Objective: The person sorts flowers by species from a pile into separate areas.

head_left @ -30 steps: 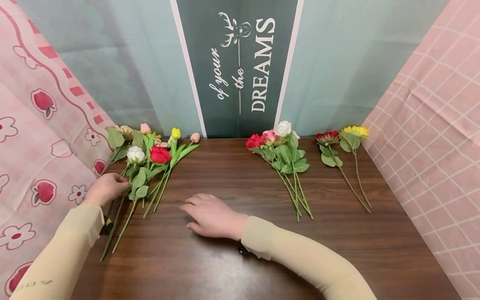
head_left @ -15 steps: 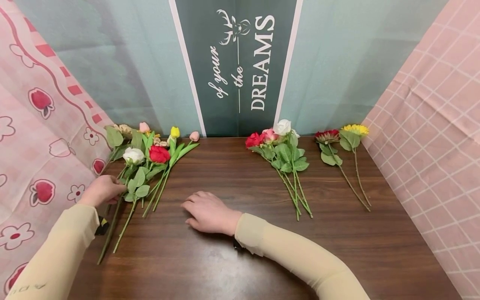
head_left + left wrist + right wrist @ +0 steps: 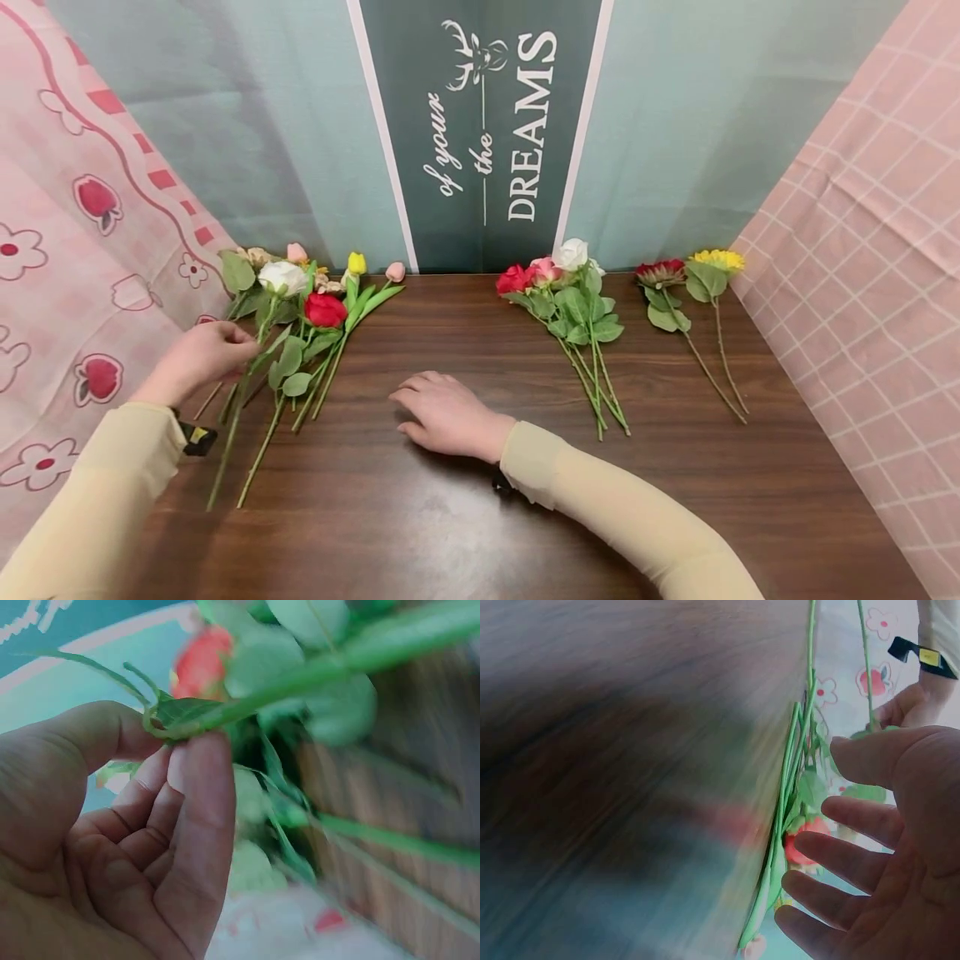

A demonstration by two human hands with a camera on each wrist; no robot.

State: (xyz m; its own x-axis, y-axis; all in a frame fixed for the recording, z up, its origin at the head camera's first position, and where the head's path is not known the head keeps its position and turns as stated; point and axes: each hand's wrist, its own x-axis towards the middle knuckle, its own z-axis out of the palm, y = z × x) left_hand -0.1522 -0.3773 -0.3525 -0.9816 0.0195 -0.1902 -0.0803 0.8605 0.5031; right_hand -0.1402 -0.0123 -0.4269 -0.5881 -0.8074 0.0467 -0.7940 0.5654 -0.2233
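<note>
Brown table (image 3: 465, 500) holds flowers. Left hand (image 3: 198, 354) pinches the white rose (image 3: 281, 277) stem on the left. Right hand (image 3: 446, 412) lies flat, open. Leaves might snag the pile (image 3: 322, 333) and drag it.

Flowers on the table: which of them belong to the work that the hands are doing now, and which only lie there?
In hand:
- white rose, its stem pinched by the left hand
- mixed pile of flowers that it lies in
- right hand, flat on the table, holding nothing

Lying about:
- rose bunch
- two single stems at the right
- backdrop banner
</note>
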